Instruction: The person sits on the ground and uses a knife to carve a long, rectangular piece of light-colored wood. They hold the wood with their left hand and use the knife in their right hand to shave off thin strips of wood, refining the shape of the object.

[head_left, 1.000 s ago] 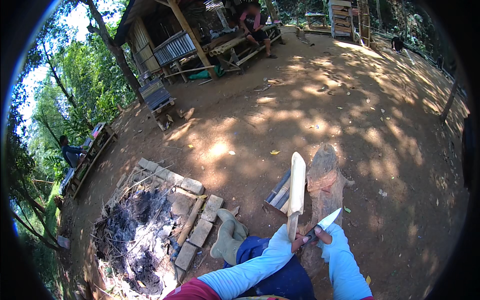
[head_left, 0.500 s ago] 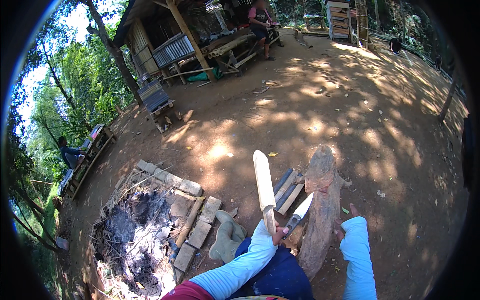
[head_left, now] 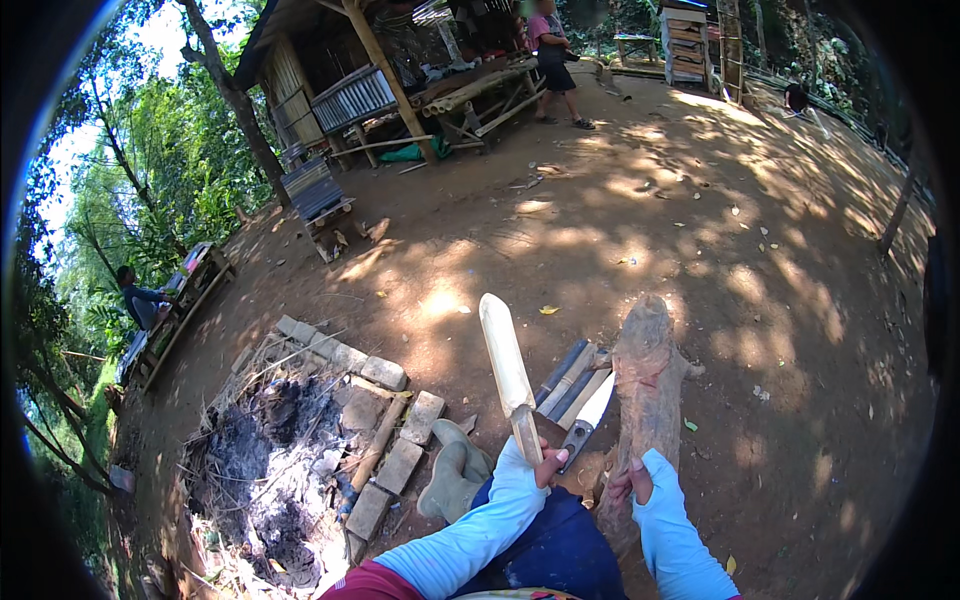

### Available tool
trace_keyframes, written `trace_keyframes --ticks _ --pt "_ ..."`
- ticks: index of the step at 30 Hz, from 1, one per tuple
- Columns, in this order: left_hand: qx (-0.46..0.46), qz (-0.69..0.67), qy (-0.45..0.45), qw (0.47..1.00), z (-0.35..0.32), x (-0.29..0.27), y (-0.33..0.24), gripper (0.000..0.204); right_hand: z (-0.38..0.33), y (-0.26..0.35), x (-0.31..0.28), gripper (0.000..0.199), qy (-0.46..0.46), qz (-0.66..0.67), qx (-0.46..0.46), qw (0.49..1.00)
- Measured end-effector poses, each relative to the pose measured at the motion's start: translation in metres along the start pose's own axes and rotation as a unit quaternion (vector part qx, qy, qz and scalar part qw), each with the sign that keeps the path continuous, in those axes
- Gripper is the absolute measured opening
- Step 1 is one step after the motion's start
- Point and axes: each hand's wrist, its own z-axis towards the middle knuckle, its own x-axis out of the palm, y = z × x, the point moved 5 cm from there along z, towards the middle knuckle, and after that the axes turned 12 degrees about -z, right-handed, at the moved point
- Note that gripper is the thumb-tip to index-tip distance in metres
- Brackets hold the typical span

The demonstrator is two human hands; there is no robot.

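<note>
My left hand (head_left: 545,462) grips a pale bamboo slat (head_left: 506,365), flat and round-tipped, standing nearly upright over my knees, beside a log (head_left: 648,390). A knife (head_left: 590,420) points up beside it; its handle grip is hard to make out. My right hand (head_left: 628,483) is partly sleeve-covered; I cannot tell whether it's closed.

Bare dirt ground (head_left: 620,230), leaf-strewn; log (head_left: 648,390) lying on it, split bamboo pieces (head_left: 566,378) just left, brick-edged ash pit (head_left: 270,460) farther left.
</note>
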Motion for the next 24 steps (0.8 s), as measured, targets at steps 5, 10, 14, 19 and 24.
trace_keyframes --ticks 5,10,14,19,24 --pt "-0.023 -0.032 0.051 0.998 -0.019 0.006 0.012 0.038 0.008 0.015 0.049 0.053 0.043 0.173 -0.176 0.968" --pt "-0.044 -0.068 0.136 0.987 -0.032 0.019 0.015 0.035 0.008 0.001 0.061 0.048 0.003 0.201 -0.150 0.968" --pt "-0.093 0.010 0.115 0.989 -0.030 0.007 0.031 0.035 -0.005 0.011 0.044 0.036 -0.054 0.162 -0.175 0.970" --pt "-0.140 0.005 0.041 0.989 -0.025 -0.020 0.036 0.041 -0.040 0.041 -0.041 0.014 -0.328 -0.369 -0.220 0.841" --pt "-0.139 0.015 0.020 0.990 -0.022 -0.034 0.037 0.042 -0.033 -0.035 -0.149 0.009 -0.557 -0.254 -0.231 0.756"
